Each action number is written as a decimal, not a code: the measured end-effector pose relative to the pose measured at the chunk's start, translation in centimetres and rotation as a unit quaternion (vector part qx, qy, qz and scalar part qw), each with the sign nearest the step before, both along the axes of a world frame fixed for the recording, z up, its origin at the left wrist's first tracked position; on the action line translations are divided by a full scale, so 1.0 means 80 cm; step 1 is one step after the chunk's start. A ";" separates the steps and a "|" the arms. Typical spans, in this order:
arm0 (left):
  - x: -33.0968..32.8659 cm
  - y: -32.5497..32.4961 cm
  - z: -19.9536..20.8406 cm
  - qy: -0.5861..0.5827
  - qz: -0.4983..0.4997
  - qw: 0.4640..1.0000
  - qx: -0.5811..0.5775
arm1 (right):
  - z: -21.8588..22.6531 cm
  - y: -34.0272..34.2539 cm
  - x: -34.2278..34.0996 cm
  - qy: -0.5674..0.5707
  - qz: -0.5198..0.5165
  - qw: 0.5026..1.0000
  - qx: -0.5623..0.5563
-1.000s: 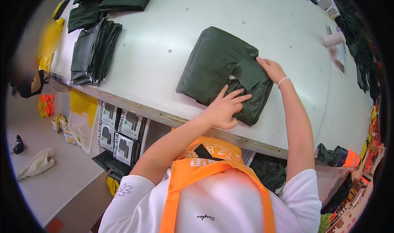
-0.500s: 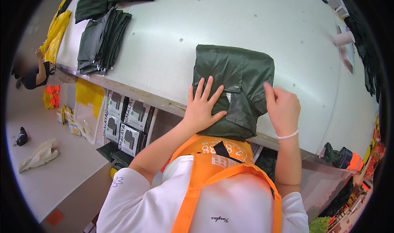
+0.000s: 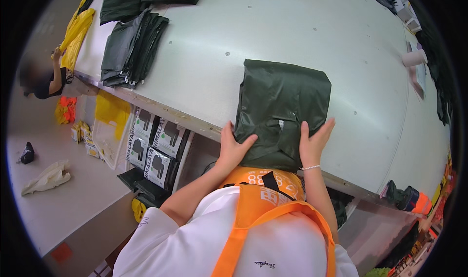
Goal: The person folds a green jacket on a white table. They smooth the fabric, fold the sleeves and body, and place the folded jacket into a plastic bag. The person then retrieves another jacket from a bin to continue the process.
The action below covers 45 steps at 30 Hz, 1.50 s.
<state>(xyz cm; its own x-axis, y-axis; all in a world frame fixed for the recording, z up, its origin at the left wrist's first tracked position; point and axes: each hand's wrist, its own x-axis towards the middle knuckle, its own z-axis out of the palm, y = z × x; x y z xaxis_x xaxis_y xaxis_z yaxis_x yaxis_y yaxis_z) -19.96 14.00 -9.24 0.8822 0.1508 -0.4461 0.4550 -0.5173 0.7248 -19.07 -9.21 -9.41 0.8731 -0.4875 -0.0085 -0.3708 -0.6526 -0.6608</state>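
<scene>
A dark green garment of thin, shiny fabric [image 3: 287, 94] lies folded into a rough rectangle at the table's near edge, its lower end close to my apron. A small white tag shows near its middle. My left hand [image 3: 234, 149] rests at the lower left edge, thumb stretched over the fabric and fingers along the side. At the lower right edge is my right hand [image 3: 314, 143], a beaded bracelet on its wrist. Its thumb lies on the fabric and its fingers are stretched out and apart from the thumb. Both hands touch the garment from opposite sides.
A pile of folded dark green garments [image 3: 134, 48] lies at the table's left, more behind it. Below the edge stand packaged goods [image 3: 158, 165] and a white basket [image 3: 107, 140]. Far left, a person [image 3: 46, 82] handles yellow fabric [image 3: 78, 38]. A white roll [image 3: 414, 58] lies right.
My right hand has come down from a raised, curled pose onto the garment's right edge. My left hand has slid off the top to the left edge. The top fabric lies differently now.
</scene>
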 end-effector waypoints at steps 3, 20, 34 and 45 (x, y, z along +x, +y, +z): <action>0.002 0.003 0.014 0.058 -0.016 0.998 -0.036 | -0.021 -0.009 -0.012 0.097 -0.045 0.985 0.135; 0.108 0.067 0.047 0.057 -0.091 0.994 -0.010 | 0.048 0.084 0.049 -0.030 0.183 0.979 0.086; 0.246 0.138 -0.044 -0.206 -0.160 0.964 0.057 | 0.152 0.362 0.270 0.239 0.258 0.874 -0.334; 0.277 0.239 0.098 -0.006 -0.476 0.880 0.000 | 0.077 0.379 0.296 0.262 0.294 0.760 -0.517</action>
<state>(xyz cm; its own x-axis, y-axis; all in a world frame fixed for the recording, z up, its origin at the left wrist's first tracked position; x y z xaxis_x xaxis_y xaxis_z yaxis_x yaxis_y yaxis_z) 2.23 33.11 -1.42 0.6136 -0.6581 -0.4364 -0.1909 -0.6599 0.7267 4.63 21.10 -3.24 0.9513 0.0027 -0.3083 0.1505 -0.8768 0.4567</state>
